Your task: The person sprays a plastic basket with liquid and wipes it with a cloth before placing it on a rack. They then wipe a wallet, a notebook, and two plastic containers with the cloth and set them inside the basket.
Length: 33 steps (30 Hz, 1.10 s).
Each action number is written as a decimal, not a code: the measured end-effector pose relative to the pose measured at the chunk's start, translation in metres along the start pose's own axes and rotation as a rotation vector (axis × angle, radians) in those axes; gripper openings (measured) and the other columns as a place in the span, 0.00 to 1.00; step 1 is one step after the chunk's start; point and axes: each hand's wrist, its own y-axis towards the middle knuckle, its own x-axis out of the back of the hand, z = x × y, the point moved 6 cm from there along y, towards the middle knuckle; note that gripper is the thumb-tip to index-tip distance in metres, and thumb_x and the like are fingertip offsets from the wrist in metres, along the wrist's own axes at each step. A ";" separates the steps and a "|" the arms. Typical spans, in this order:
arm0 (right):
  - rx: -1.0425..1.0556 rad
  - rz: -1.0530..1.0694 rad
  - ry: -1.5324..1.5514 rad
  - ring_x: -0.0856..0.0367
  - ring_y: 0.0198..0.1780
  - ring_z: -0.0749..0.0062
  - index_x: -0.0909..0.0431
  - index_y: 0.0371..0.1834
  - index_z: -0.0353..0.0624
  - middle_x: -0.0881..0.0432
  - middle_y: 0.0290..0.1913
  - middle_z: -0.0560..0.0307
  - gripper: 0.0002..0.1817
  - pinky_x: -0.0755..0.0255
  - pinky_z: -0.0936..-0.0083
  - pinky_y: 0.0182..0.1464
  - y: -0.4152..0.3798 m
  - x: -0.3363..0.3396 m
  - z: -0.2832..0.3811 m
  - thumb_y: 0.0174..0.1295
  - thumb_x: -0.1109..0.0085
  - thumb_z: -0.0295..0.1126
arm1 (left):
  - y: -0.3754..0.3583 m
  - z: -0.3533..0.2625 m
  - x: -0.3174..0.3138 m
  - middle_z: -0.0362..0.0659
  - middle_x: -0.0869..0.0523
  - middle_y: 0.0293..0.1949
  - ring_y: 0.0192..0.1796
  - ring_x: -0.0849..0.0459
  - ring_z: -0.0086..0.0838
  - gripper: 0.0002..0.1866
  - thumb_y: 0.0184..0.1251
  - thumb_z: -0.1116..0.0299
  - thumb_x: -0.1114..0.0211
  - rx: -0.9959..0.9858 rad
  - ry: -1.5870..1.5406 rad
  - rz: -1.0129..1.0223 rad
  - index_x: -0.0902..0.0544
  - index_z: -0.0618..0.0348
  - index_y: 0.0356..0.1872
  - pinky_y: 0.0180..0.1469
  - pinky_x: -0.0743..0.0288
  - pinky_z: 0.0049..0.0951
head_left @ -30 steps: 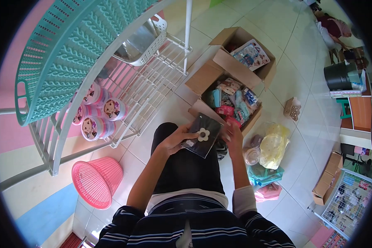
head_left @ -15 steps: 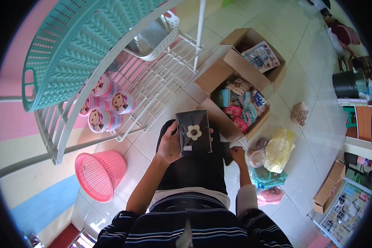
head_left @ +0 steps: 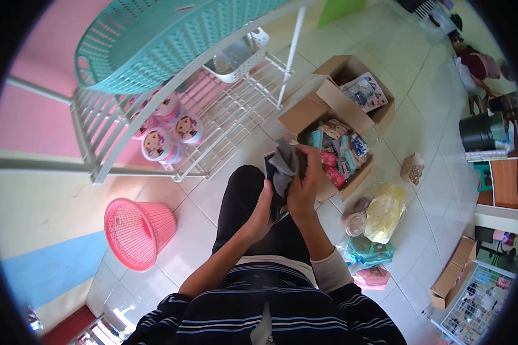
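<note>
My left hand (head_left: 260,214) is closed around the lower left side of a flat black package (head_left: 268,163), which is tilted and mostly covered from view. A crumpled grey cloth (head_left: 285,171) lies against the package, gripped by my right hand (head_left: 306,187). Both hands meet above my lap. Just beyond them stands an open cardboard box (head_left: 298,109) filled with small colourful packets (head_left: 336,146).
On the left, a white wire rack (head_left: 236,123) carries a teal basket (head_left: 115,72), a white basket (head_left: 244,66) and several round tubs (head_left: 158,144). A pink wastebasket (head_left: 141,233) stands below. Plastic bags (head_left: 385,213) lie on the floor at right; a person (head_left: 475,60) is farther off.
My right hand has come up from beside my leg, bringing the cloth onto the package. The package has tilted, and its flower motif is now hidden.
</note>
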 end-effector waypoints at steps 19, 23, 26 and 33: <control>-0.284 0.342 -0.094 0.26 0.45 0.69 0.31 0.47 0.40 0.24 0.41 0.54 0.23 0.30 0.68 0.41 -0.036 0.026 -0.004 0.47 0.36 0.30 | -0.009 -0.011 0.050 0.51 0.20 0.45 0.45 0.19 0.32 0.32 0.64 0.44 0.56 0.552 0.268 0.354 0.30 0.66 0.53 0.49 0.25 0.30; -0.655 0.689 0.284 0.24 0.33 0.77 0.29 0.42 0.38 0.23 0.34 0.58 0.21 0.29 0.80 0.34 -0.036 0.006 -0.035 0.44 0.32 0.27 | -0.014 -0.016 0.045 0.50 0.23 0.51 0.51 0.22 0.33 0.35 0.62 0.40 0.56 0.361 0.029 0.197 0.33 0.62 0.58 0.54 0.28 0.31; -0.262 0.468 0.285 0.23 0.30 0.79 0.26 0.39 0.38 0.22 0.30 0.60 0.21 0.28 0.85 0.30 0.023 0.032 -0.014 0.39 0.30 0.24 | -0.008 -0.011 0.042 0.52 0.39 0.64 0.65 0.42 0.48 0.43 0.57 0.32 0.61 0.228 -0.419 0.579 0.45 0.57 0.64 0.63 0.51 0.53; 0.045 0.596 0.582 0.26 0.35 0.80 0.31 0.44 0.36 0.23 0.37 0.59 0.19 0.32 0.84 0.35 0.221 -0.007 0.191 0.49 0.37 0.29 | 0.008 0.127 0.125 0.48 0.33 0.60 0.63 0.35 0.37 0.31 0.64 0.42 0.56 0.482 -0.095 0.158 0.38 0.53 0.60 0.60 0.42 0.43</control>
